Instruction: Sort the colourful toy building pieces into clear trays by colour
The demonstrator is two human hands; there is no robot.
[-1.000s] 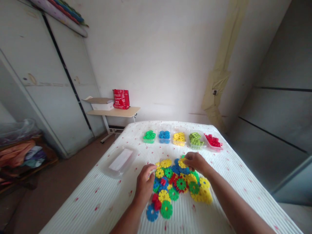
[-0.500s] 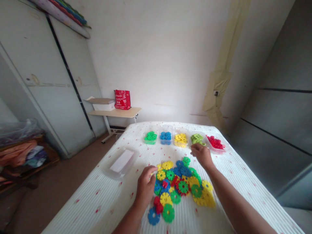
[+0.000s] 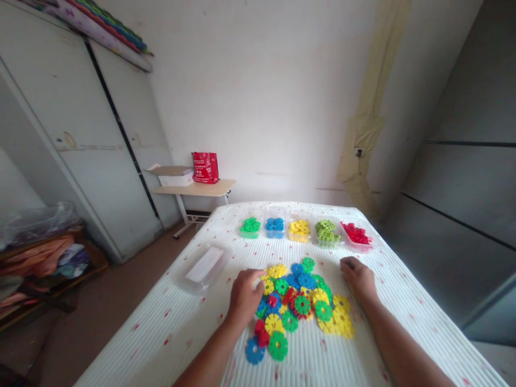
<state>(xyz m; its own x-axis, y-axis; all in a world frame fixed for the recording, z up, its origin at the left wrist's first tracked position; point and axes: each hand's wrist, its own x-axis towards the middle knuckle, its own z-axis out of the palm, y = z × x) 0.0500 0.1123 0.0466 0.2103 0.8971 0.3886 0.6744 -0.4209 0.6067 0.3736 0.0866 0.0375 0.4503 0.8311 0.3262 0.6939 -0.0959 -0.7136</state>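
Observation:
Loose flower-shaped plastic discs lie in a pile, among them a green disc (image 3: 302, 304), a blue disc (image 3: 255, 350) and a yellow disc (image 3: 274, 324). At the pile's left edge is my left hand (image 3: 244, 294), thumb apart from its bent fingers. Its fingertips reach the yellow discs there; whether they touch is unclear. My right hand (image 3: 360, 279) is over the table to the right of the pile, fingers curled in, and no disc shows in it. Beyond it stand a box of light green pieces (image 3: 327, 233) and a box of red pieces (image 3: 357, 234).
Farther left in the row are boxes of green pieces (image 3: 250, 227), blue pieces (image 3: 274, 227) and yellow pieces (image 3: 299, 230). A clear plastic lid (image 3: 203, 267) with a white label lies left on the striped tablecloth (image 3: 161, 328). Behind, a side table (image 3: 217, 188) holds a red bag (image 3: 205, 167).
My right hand has drawn back from the light green box toward me and to the right. My left hand has stayed by the pile's left edge. The view has shifted slightly.

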